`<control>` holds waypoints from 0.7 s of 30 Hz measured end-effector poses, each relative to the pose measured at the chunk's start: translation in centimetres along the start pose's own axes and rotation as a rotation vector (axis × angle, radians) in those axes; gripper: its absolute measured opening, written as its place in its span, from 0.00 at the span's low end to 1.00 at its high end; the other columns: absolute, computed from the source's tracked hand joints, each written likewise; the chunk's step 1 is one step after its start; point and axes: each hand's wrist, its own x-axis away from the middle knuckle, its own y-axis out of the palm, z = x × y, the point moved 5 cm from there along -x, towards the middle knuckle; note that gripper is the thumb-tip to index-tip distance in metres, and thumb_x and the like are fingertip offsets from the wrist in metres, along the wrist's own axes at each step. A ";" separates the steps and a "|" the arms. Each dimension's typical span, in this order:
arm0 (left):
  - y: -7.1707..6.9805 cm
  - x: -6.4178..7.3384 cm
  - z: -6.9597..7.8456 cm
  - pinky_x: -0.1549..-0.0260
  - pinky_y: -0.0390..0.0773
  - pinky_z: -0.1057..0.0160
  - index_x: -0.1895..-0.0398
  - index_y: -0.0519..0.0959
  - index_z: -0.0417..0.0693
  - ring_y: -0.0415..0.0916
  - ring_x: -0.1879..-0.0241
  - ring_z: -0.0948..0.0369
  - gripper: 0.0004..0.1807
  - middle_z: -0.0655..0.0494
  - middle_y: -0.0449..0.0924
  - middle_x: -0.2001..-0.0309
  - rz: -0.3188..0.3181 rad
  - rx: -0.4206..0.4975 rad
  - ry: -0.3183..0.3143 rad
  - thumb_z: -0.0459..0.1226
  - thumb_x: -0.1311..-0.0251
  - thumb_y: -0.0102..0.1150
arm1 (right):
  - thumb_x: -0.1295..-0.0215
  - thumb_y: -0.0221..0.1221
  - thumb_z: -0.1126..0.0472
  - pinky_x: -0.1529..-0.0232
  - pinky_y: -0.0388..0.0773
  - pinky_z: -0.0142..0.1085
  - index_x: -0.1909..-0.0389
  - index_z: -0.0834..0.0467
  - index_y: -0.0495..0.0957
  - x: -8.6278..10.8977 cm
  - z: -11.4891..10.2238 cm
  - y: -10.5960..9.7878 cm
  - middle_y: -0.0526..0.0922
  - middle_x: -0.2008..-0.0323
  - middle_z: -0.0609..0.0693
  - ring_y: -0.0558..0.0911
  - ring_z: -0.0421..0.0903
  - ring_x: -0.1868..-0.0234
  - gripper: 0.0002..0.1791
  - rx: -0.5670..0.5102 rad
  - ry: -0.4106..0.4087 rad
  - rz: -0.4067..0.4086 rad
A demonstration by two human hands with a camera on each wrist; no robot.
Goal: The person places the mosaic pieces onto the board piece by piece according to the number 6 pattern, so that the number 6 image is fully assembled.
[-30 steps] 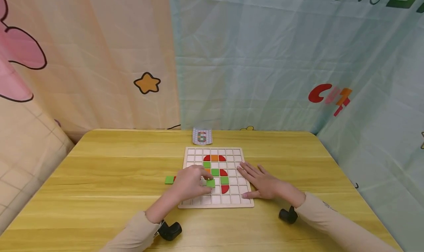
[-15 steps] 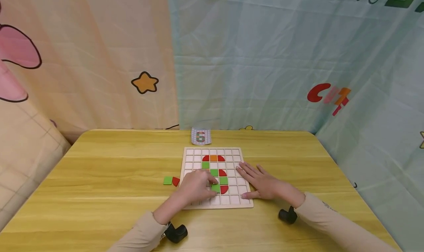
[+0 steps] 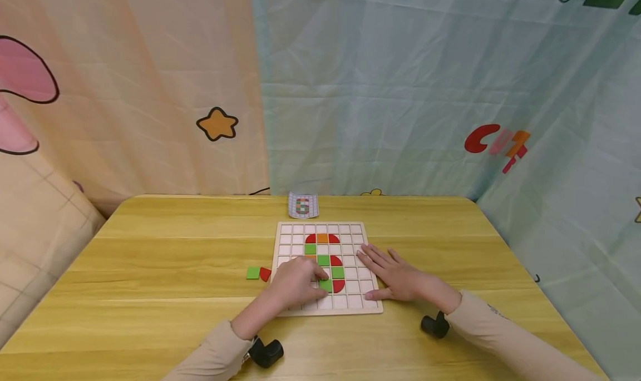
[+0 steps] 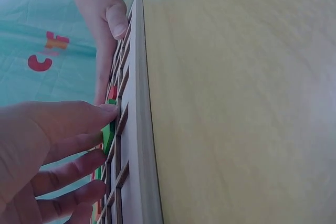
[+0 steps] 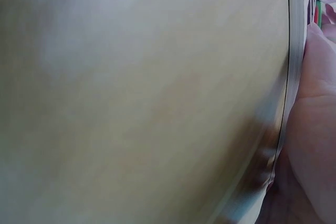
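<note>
My left hand (image 3: 299, 281) pinches a green square tile (image 3: 326, 286) between thumb and fingertips, low over the white grid board (image 3: 355, 302). In the left wrist view this green tile (image 4: 107, 138) sits slightly tilted at the grid ridges. It lies just left of a red quarter-round tile (image 3: 339, 286), with another green tile (image 3: 338, 272) above that one. My right hand (image 3: 395, 275) rests flat with spread fingers on the board's right edge. Red, orange and green tiles form a curved figure on the grid; my left hand hides part of it.
Left of the board lie a loose green square (image 3: 253, 272) and a red quarter-round piece (image 3: 265, 274). Behind the board stands a small pattern card (image 3: 302, 206) with a coloured figure on a grid. The wooden table (image 3: 165, 258) ends at hanging printed curtains.
My left hand has moved a little right with the green tile, bringing it beside the red quarter-round, and then stays there. My right hand has kept its place on the board.
</note>
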 end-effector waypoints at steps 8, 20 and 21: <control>0.1 0.0 0.1 0.70 0.76 0.65 0.64 0.88 0.51 0.79 0.61 0.63 0.12 0.62 0.87 0.64 0.002 -0.012 0.004 0.43 0.53 0.71 | 0.37 0.47 0.30 0.31 0.43 0.64 0.24 0.57 0.40 -0.1 0.2 0.1 0.40 0.23 0.58 0.43 0.58 0.23 0.52 -0.016 -0.008 0.016; 0.0 0.2 0.3 0.70 0.76 0.65 0.64 0.89 0.52 0.80 0.60 0.61 0.12 0.61 0.86 0.64 0.021 -0.036 -0.003 0.43 0.53 0.72 | 0.35 0.49 0.34 0.31 0.45 0.63 0.24 0.58 0.41 0.1 -0.3 -0.3 0.40 0.23 0.59 0.43 0.58 0.23 0.50 -0.005 -0.001 -0.006; 0.0 0.2 0.3 0.71 0.76 0.66 0.64 0.89 0.52 0.80 0.60 0.61 0.12 0.61 0.86 0.64 0.022 -0.036 -0.006 0.43 0.53 0.72 | 0.35 0.49 0.34 0.30 0.45 0.63 0.24 0.58 0.41 0.1 -0.3 -0.2 0.40 0.23 0.59 0.43 0.58 0.23 0.50 -0.005 0.001 -0.008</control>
